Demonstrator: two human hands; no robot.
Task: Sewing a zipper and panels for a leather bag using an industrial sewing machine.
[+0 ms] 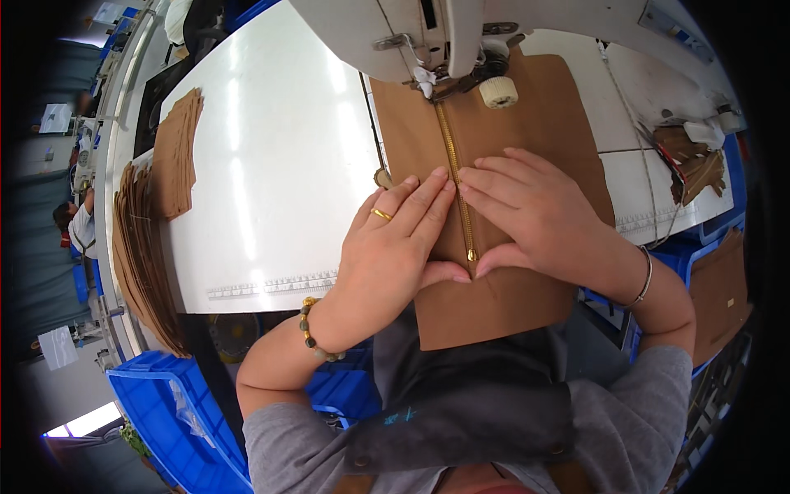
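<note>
A brown panel [502,313], leather-like, lies on the white sewing table and hangs over its front edge toward me. Down its middle runs a gold-toothed zipper [454,156], its gold slider [471,255] at the near end. My left hand [395,230] presses flat on the panel left of the zipper, fingers stretched forward. On the other side my right hand [531,214] lies flat, fingertips close to the teeth. Both thumbs point inward just below the slider. The zipper's far end runs under the sewing machine head [428,41], where the presser foot partly hides it.
Stacks of brown pieces [177,156] lie at the table's left, with more hanging over its edge [136,255]. Blue bins [177,412] stand below left. Brown scraps [695,169] lie at the right. A ruler strip [271,286] runs along the front edge. Another person [81,222] is far left.
</note>
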